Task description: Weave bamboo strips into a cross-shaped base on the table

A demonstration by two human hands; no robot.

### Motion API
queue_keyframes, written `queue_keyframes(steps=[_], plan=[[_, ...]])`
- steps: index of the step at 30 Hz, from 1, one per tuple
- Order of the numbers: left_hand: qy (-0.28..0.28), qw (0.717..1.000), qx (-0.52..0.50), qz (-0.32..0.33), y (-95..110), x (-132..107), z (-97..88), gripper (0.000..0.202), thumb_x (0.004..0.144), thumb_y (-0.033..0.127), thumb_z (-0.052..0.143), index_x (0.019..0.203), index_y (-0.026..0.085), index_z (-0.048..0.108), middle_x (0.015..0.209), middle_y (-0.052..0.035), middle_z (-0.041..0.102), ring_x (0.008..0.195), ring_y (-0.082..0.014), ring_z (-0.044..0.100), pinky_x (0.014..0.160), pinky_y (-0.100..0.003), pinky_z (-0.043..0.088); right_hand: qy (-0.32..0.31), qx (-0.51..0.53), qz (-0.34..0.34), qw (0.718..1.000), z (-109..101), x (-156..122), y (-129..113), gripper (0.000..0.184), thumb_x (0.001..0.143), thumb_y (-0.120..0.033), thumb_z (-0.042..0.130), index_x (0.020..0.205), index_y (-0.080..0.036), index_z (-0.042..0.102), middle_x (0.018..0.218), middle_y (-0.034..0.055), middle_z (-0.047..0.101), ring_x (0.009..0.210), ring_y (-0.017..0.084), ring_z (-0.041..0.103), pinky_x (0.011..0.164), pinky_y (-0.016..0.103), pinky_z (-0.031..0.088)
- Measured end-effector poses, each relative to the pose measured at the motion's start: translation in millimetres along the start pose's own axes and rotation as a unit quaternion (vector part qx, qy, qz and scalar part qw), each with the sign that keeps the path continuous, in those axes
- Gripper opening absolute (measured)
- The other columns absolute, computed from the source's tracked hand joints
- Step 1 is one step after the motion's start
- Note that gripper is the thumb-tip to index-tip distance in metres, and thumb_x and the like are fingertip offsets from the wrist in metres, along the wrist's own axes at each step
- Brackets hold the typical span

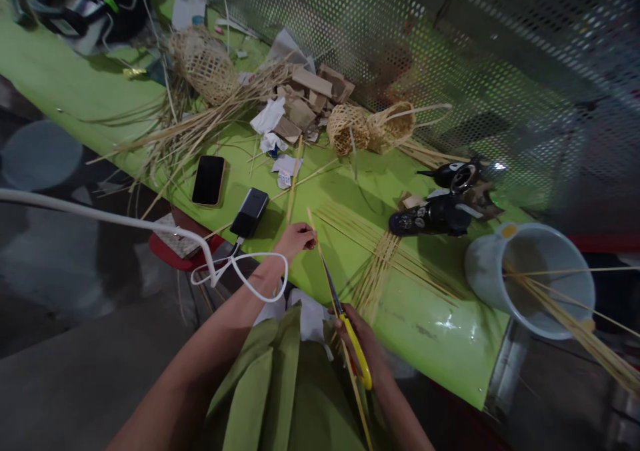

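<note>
My right hand (350, 334) is closed around yellow-handled scissors (356, 348), blades pointing away from me. A long thin bamboo strip (361, 404) runs alongside the scissors, past my right hand and down over my lap. Near the strip's far end, my left hand (297, 239) has its fingers curled in a pinch against it; the exact contact is small and hard to see. To the right, crossed bamboo strips (383, 264) lie on the green table (445, 344), partly woven where they meet. A dark bottle-shaped object (425, 218) rests on their far end.
A phone (209, 180) and a power bank (249, 212) with a white cable (250, 291) lie left. Behind are loose strips (200, 124), woven baskets (205, 64) and torn cardboard (305, 98). A bucket (487, 271) holding strips stands right; perforated metal (400, 38) backs the table.
</note>
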State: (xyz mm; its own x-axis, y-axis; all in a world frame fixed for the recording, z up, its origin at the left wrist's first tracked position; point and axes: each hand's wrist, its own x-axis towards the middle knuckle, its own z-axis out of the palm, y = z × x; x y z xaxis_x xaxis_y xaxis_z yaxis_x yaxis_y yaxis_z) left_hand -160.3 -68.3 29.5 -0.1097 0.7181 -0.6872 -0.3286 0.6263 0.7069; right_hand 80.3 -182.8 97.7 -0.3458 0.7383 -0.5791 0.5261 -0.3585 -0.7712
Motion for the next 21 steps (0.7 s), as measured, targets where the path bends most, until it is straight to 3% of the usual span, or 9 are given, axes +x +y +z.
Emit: queue_keyframes(steps=[8,12,21], plan=[[0.006,1.000,0.001,-0.004,1.4,-4.0,2.8,0.022,0.081,0.011,0.069,0.062,0.016,0.059,0.055,0.0008,0.062,0.050,-0.0091,0.055,0.059,-0.023,0.048,-0.015,-0.022,-0.005,1.000,0.5,-2.4,11.3,0.049,0.097,-0.064,0.056,0.121,-0.022,0.066,0.093,0.0053,0.073,0.086,0.025,0.069,0.076,0.032,0.055],[0.000,1.000,-0.004,-0.008,0.5,-8.2,6.7,0.024,0.081,0.010,0.070,0.062,0.017,0.058,0.055,0.0007,0.061,0.050,-0.0098,0.055,0.059,-0.024,0.048,-0.005,-0.016,-0.009,1.000,3.1,-1.2,14.2,0.044,0.097,-0.061,0.057,0.116,-0.023,0.067,0.096,0.0068,0.074,0.091,0.028,0.069,0.075,0.034,0.054],[0.001,1.000,-0.015,-0.005,-0.7,-13.6,8.6,0.026,0.082,0.009,0.070,0.062,0.017,0.056,0.053,0.0026,0.058,0.048,-0.0081,0.053,0.057,-0.023,0.046,0.016,0.012,0.001,1.000,12.5,6.7,32.3,0.058,0.093,-0.074,0.054,0.108,-0.021,0.069,0.096,0.0089,0.074,0.083,0.025,0.068,0.073,0.033,0.054]])
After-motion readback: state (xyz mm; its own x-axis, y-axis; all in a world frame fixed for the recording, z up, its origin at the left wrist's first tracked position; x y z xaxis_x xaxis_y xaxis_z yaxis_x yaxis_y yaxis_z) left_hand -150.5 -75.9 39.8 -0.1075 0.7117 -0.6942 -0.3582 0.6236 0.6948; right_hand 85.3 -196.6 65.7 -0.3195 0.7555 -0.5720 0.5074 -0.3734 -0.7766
